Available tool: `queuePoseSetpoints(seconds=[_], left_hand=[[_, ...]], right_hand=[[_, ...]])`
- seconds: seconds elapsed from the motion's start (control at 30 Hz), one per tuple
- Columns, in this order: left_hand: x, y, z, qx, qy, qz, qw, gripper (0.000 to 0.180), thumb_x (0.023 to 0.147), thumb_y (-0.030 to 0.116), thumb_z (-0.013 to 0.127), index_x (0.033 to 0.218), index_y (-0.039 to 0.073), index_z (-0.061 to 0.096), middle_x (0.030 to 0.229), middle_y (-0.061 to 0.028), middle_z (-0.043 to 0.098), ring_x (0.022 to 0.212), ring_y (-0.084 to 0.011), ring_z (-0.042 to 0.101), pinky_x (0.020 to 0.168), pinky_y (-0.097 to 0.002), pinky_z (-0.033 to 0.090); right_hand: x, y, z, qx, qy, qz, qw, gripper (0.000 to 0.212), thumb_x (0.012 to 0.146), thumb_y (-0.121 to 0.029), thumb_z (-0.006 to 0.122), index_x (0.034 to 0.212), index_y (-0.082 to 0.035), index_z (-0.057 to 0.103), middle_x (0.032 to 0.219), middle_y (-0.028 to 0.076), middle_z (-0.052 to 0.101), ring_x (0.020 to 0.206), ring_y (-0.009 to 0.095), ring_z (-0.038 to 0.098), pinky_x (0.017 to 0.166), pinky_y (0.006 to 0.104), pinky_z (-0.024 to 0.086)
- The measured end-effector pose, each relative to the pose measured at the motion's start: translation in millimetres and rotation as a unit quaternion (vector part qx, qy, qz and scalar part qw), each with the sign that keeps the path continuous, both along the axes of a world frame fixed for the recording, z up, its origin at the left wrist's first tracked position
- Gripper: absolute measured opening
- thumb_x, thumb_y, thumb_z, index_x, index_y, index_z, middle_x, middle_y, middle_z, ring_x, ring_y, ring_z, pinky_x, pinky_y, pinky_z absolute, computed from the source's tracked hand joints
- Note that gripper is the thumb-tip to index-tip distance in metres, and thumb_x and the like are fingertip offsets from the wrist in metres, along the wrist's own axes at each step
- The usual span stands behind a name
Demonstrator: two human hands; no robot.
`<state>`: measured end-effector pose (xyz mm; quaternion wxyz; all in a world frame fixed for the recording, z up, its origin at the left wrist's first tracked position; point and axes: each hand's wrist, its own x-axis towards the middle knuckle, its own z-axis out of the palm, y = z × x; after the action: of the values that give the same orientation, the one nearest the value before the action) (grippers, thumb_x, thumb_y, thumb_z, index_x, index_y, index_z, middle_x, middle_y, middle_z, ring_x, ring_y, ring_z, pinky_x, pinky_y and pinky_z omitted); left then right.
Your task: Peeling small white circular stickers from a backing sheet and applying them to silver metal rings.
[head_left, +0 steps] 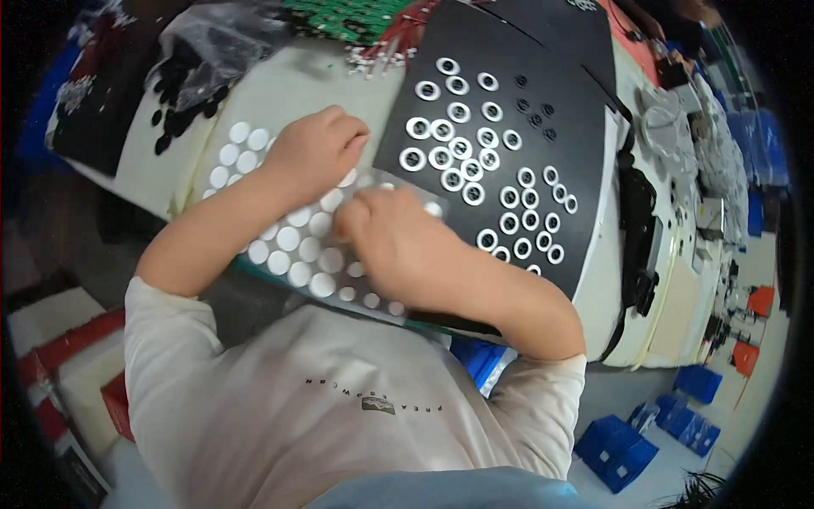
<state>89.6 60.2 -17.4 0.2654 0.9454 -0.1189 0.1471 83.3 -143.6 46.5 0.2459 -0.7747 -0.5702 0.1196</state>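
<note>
A sheet of round white stickers or discs lies at the near edge of the table, its clear backing showing between them. Over its far side is my left hand, thumb and fingers pressed together; whatever they pinch is too small to make out. My right hand rests low over the sheet's right part with the fingers curled in. Its fingertips are slightly blurred and hide what they grip. Just beyond, several white rings with black centres are spread over a black mat.
Small black round parts sit on the mat's right side. Left of the sheet are black discs beside a clear plastic bag. Bundled green and red wires lie at the back. Blue bins stand on the floor at right.
</note>
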Motion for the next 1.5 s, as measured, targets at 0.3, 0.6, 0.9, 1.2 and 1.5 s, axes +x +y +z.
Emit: queuePoseSetpoints(seconds=[0.3, 0.6, 0.9, 1.2, 1.5], left_hand=[[-11, 4, 41, 0.059, 0.042, 0.009, 0.997, 0.015, 0.099, 0.017, 0.059, 0.105, 0.005, 0.064, 0.097, -0.0168, 0.066, 0.089, -0.0407, 0.065, 0.079, -0.0512, 0.053], [-25, 7, 94, 0.226, 0.311, -0.087, 0.919, 0.033, 0.089, 0.027, 0.074, 0.105, 0.000, 0.062, 0.105, -0.0202, 0.061, 0.099, -0.0405, 0.062, 0.086, -0.0475, 0.051], [77, -69, 79, 0.132, -0.056, -0.226, 0.964, 0.019, 0.093, 0.016, 0.069, 0.106, 0.002, 0.066, 0.108, -0.0171, 0.064, 0.103, -0.0371, 0.062, 0.086, -0.0457, 0.051], [154, -121, 43, 0.200, -0.118, -0.266, 0.936, 0.023, 0.093, 0.021, 0.064, 0.105, 0.002, 0.070, 0.105, -0.0153, 0.072, 0.114, -0.0340, 0.063, 0.110, -0.0483, 0.042], [154, -126, 38, 0.137, -0.114, -0.283, 0.943, 0.020, 0.094, 0.021, 0.064, 0.098, 0.002, 0.070, 0.098, -0.0164, 0.070, 0.102, -0.0338, 0.065, 0.099, -0.0439, 0.048]], right_hand=[[130, -160, 58, 0.189, 0.203, -0.380, 0.882, 0.019, 0.099, -0.011, 0.068, 0.113, 0.000, 0.062, 0.097, 0.000, 0.064, 0.089, 0.007, 0.058, 0.082, 0.0232, 0.046], [219, -137, -2, 0.095, 0.151, -0.422, 0.889, 0.024, 0.091, -0.012, 0.072, 0.110, 0.002, 0.069, 0.096, 0.008, 0.072, 0.086, 0.016, 0.067, 0.079, 0.0304, 0.053], [222, -141, -11, 0.072, 0.263, -0.434, 0.859, 0.017, 0.088, -0.007, 0.074, 0.101, 0.001, 0.067, 0.085, 0.003, 0.067, 0.077, 0.013, 0.060, 0.072, 0.0284, 0.050], [211, -119, -2, 0.024, 0.180, -0.454, 0.872, 0.016, 0.085, -0.009, 0.073, 0.094, 0.004, 0.071, 0.080, 0.012, 0.071, 0.075, 0.020, 0.065, 0.072, 0.0340, 0.053], [205, -114, -11, 0.047, 0.133, -0.473, 0.869, 0.015, 0.086, -0.006, 0.070, 0.095, 0.005, 0.069, 0.085, 0.016, 0.073, 0.079, 0.025, 0.071, 0.074, 0.0352, 0.056]])
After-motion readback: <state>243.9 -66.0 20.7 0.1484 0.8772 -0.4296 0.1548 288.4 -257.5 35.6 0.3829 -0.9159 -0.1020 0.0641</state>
